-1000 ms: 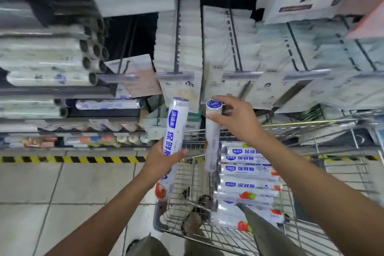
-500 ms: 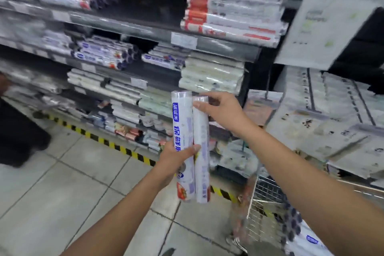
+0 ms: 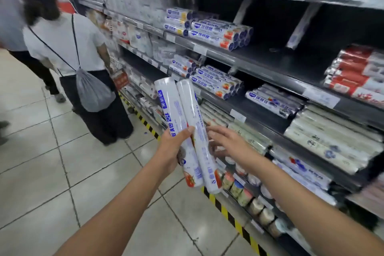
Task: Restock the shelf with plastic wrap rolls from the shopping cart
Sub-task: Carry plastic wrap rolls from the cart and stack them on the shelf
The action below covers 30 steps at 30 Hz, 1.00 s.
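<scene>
Fingers (image 3: pixel 188 131) of the left hand (image 3: pixel 173 149) are clamped round two plastic wrap rolls held side by side, tilted up toward the shelving. The printed roll (image 3: pixel 167 108) is on the aisle side and the plain-faced roll (image 3: pixel 190 110) touches it on the shelf side. The right hand (image 3: pixel 227 141) is spread, its fingers straight and apart, with the tips at the plain-faced roll's edge; I cannot tell whether they touch it.

The step looks to be passing one roll across for shelving. The right hand should wrap the plain-faced roll near its middle before the left thumb eases, or both rolls may slide out together.

Beyond the hands, a stack of matching rolls (image 3: pixel 220 34) lies on the upper shelf (image 3: pixel 276 58), with bare space just beside it. That gap seems the likely spot, and the roll should lie parallel to its neighbours. Another shopper (image 3: pixel 68 48) stands well apart down the aisle. The cart is out of view.
</scene>
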Tool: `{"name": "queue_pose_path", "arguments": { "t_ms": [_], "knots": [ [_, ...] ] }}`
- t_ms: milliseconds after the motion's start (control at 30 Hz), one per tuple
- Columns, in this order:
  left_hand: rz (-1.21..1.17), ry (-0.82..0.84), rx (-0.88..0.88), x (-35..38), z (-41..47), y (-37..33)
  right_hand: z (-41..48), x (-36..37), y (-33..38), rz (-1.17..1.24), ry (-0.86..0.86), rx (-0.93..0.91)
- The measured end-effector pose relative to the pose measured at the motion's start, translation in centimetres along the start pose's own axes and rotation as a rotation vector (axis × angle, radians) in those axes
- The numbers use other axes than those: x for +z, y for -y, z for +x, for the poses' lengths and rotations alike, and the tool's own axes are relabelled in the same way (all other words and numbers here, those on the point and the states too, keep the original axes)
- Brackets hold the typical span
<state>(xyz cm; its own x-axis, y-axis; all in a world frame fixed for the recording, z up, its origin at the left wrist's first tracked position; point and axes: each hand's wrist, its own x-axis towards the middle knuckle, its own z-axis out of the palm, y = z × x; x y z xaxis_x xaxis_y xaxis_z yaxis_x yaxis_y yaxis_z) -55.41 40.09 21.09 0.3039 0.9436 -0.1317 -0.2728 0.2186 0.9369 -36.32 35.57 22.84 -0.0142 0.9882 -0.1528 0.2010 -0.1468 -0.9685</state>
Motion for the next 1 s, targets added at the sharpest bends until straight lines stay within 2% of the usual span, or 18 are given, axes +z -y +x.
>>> {"name": "queue_pose_path", "arguments": {
  "t_ms": [200, 367, 567, 800, 1000],
  "knots": [
    [-0.037, -0.108, 0.055, -3.2, 5.2, -2.5, 6.7, 2.7, 1.1, -0.111, 0.098, -0.083],
    [0.017, -0.186, 0.103, -4.0, 11.8, -4.4, 13.9, 0.7, 2.1, -0.172, 0.003, -0.153],
    [0.234, -0.193, 0.145, -4.1, 21.5, -6.8, 22.2, -4.7, 4.1, -0.232, -0.121, -0.187],
    [0.392, -0.125, 0.177, -2.1, 30.5, -8.8, 28.1, -11.2, 6.3, -0.272, -0.225, -0.157],
    [0.479, -0.027, 0.214, -1.1, 37.6, -10.3, 30.8, -15.8, 8.0, -0.434, -0.308, -0.127]
  ]
}}
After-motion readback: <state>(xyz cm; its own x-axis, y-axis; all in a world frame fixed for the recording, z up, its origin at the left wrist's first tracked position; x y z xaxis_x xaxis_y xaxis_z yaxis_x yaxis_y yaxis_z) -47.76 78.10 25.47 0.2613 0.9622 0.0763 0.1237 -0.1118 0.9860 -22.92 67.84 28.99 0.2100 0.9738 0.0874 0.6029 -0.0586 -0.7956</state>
